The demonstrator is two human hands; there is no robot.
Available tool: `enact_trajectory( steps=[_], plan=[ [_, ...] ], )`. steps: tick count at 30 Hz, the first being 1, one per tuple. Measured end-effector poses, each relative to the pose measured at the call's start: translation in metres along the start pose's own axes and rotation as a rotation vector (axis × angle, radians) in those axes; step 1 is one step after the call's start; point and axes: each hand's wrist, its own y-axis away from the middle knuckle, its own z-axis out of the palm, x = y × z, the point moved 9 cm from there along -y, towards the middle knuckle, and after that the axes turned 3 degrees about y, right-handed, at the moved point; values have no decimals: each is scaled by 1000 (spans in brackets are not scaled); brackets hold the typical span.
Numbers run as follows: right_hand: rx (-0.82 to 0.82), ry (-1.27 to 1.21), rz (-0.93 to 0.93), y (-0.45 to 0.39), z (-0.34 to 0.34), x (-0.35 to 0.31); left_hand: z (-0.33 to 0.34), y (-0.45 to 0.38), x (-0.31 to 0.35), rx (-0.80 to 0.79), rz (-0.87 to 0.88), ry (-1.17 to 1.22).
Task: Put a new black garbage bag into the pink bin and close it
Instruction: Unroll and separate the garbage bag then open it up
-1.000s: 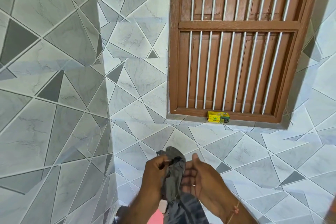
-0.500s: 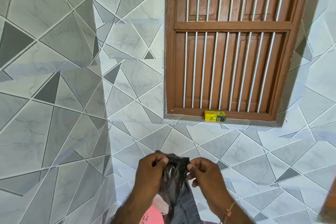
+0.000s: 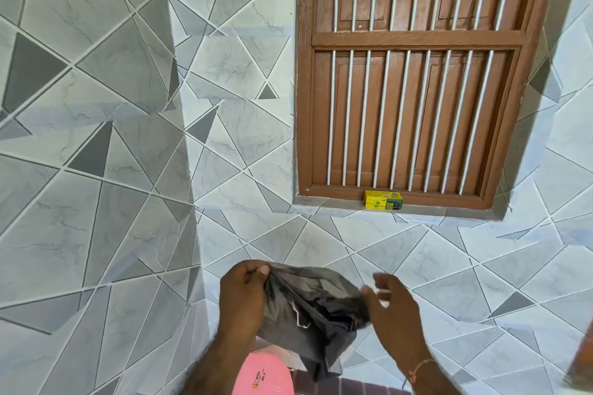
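Left hand (image 3: 244, 295): closed, pinching bag (image 3: 308, 301) rim at lower centre, evidently to spread its mouth | Right hand (image 3: 390, 305): blurred, fingers spread, grip on bag not determinable | Pink bin (image 3: 263, 375): bottom edge, below bag, not yet lined.

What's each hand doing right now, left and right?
Left hand: closed, pinching the rim of the thin black plastic garbage bag.
Right hand: open, blurred, at the bag's other edge; grip cannot be told.

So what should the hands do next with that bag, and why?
Probably the right hand should pinch the bag's free edge and pull it apart from the left hand: only the left clearly grips it, its mouth is half open, and the bin waits below.
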Motion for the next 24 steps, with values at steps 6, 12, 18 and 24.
enact_trajectory(
  steps=[6,12,18,24],
  plan=[
    [-409,61,-156,8,51,-46,26,12,21,-241,62,-12],
    [-271,95,-209,-6,53,-42,25,9,30,-459,332,-504],
    [6,-1,-160,-20,4,-48,-5,-4,12,-308,412,-1189],
    [-33,-17,-130,-8,19,-54,18,33,39,-119,429,-621]
  ],
)
